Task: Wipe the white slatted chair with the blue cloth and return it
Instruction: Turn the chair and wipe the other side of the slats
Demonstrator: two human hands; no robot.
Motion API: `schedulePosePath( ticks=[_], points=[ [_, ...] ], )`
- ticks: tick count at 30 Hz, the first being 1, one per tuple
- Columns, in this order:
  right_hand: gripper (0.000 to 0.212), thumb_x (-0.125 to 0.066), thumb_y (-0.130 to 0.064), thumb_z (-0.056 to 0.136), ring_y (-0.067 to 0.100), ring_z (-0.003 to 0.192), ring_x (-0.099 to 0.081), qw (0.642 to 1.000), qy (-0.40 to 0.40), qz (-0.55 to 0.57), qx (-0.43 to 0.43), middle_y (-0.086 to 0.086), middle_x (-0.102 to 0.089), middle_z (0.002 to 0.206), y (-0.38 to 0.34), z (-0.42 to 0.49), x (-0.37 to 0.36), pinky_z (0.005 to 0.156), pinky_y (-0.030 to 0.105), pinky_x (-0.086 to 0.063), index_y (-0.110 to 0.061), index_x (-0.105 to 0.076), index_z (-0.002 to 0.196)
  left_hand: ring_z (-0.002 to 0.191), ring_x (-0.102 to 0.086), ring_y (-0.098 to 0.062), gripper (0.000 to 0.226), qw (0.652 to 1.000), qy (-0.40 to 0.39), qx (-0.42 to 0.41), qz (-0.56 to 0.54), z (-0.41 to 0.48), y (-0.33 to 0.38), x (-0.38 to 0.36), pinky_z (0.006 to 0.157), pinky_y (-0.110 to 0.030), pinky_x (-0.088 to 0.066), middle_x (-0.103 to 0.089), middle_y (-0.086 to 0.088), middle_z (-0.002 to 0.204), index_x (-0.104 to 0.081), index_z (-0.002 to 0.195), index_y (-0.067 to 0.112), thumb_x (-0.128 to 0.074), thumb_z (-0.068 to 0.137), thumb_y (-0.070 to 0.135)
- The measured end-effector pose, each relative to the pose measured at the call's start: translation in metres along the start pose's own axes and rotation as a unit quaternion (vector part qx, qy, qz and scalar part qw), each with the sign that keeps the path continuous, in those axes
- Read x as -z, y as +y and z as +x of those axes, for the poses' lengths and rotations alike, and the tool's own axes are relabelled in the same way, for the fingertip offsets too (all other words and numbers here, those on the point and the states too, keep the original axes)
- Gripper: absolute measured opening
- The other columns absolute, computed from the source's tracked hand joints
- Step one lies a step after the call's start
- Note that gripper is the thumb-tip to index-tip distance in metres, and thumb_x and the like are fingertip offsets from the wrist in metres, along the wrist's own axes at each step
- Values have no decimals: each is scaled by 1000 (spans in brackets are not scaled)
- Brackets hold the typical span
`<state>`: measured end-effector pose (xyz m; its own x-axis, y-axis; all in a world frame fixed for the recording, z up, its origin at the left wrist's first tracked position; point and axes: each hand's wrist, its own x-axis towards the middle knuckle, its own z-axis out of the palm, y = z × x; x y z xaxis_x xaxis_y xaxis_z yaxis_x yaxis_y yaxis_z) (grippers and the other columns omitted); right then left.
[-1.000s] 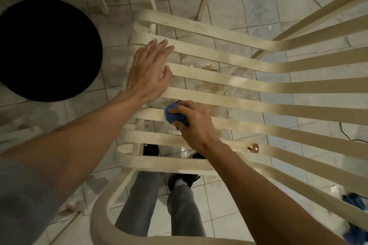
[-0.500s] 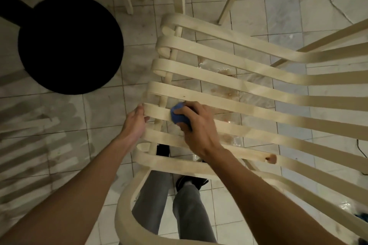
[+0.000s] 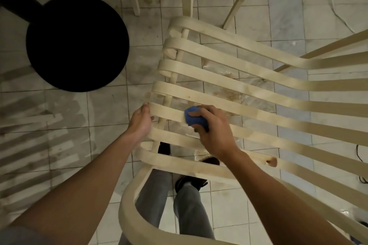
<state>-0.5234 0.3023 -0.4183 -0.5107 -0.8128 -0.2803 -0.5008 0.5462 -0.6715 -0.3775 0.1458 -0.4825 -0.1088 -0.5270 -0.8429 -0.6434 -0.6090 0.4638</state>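
Your right hand (image 3: 214,135) has its fingers curled tight over the blue cloth (image 3: 194,118), which is bunched into a small wad and pressed down onto one slat of the white slatted chair (image 3: 258,113), near that slat's left end. Only the front of the wad shows past your fingers. Your left hand (image 3: 140,122) grips the rounded end of the same slat, just beside the cloth but not touching it, with the fingers wrapped under the edge and the back of the hand facing up. The chair lies tipped beneath you, its slats running from your hands away to the right, and its curved frame sweeps round in front of your legs (image 3: 187,211), which show in grey trousers through the gaps. A dark shoe (image 3: 191,182) stands on the pale tiled floor (image 3: 103,105) below the nearest slats. One slat close to your right forearm carries a brownish knot-like mark (image 3: 271,161). Well apart to the left sits a round black stool seat (image 3: 77,43). A thin dark cable (image 3: 358,155) curls on the floor at the right edge.
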Motion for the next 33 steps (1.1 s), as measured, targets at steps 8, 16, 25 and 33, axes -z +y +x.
schedulePosePath(
  ticks=[8,16,25,33],
  points=[
    [34,-77,-2,76,29,105,-55,999,34,-3,-30,6,-64,118,-5,-3,-4,91,35,-41,-12,-70,107,110,-60,-18,50,1000,13,0,10,1,-2,-3,105,-47,-44,-63,-1,114,-50,139,26,-23,105,50],
    [35,-72,-4,82,28,110,-51,998,7,64,6,8,-59,123,-50,21,-33,96,25,-35,-12,-70,116,85,-63,-19,42,1000,19,11,1,5,-1,-2,86,-41,-51,-67,-3,89,-62,95,27,-29,104,52],
    [36,-72,-1,83,26,120,-45,989,112,64,-68,6,-54,130,-23,26,0,105,32,-38,-15,-69,116,95,-61,-13,31,1000,-3,13,10,8,-4,1,97,-45,-49,-65,2,100,-52,107,35,-28,103,55],
    [29,-68,-13,86,30,114,-46,993,17,-96,70,5,-58,127,-75,91,-50,100,36,-30,-20,-70,114,101,-61,-15,35,1000,-17,24,0,4,2,1,76,-34,-46,-64,5,104,-55,113,32,-27,104,50]
  ],
)
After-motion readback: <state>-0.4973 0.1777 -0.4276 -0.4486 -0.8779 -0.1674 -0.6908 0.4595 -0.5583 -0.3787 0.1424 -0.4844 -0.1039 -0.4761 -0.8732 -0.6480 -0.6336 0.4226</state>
